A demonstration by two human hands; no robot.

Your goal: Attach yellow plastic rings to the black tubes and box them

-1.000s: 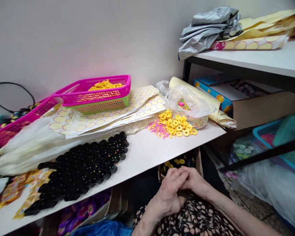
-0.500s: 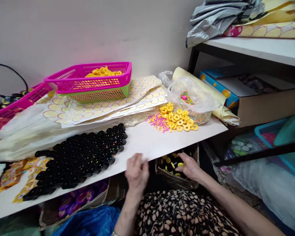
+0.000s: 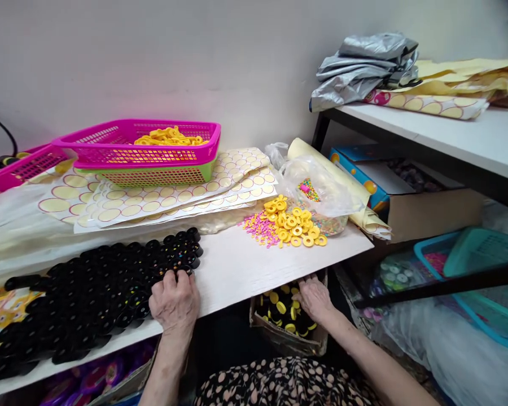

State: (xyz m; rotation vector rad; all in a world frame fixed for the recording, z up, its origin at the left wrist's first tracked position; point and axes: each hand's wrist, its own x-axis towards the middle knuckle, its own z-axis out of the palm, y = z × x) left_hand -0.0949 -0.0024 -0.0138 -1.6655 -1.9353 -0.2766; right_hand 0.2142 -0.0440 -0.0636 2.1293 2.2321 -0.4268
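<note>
My left hand [image 3: 175, 301] is at the right edge of a block of small round black cups [image 3: 105, 282] standing close together on the white table. Its fingers are curled down and closed on a black cup [image 3: 186, 269], mostly hidden by the hand. Some cups hold tiny coloured beads. My right hand [image 3: 315, 299] reaches into a cardboard box [image 3: 279, 337] below the table's front edge. Its fingers look loosely stretched over black-and-yellow round pieces [image 3: 281, 308], and the tips are partly hidden. No held piece shows there.
Yellow rings [image 3: 296, 225] and pink beads [image 3: 260, 228] lie in a pile by a clear plastic bag [image 3: 322, 186]. Behind the cups are sticker sheets [image 3: 182, 197] and a pink basket [image 3: 135, 152]. A shelf [image 3: 449, 127] stands at right, and a box of purple pieces [image 3: 95, 380] sits below left.
My left hand has moved left from the table's front edge to the black cups and closed there. My right hand stays at the box, its fingers reaching further under the table edge. The view has shifted.
</note>
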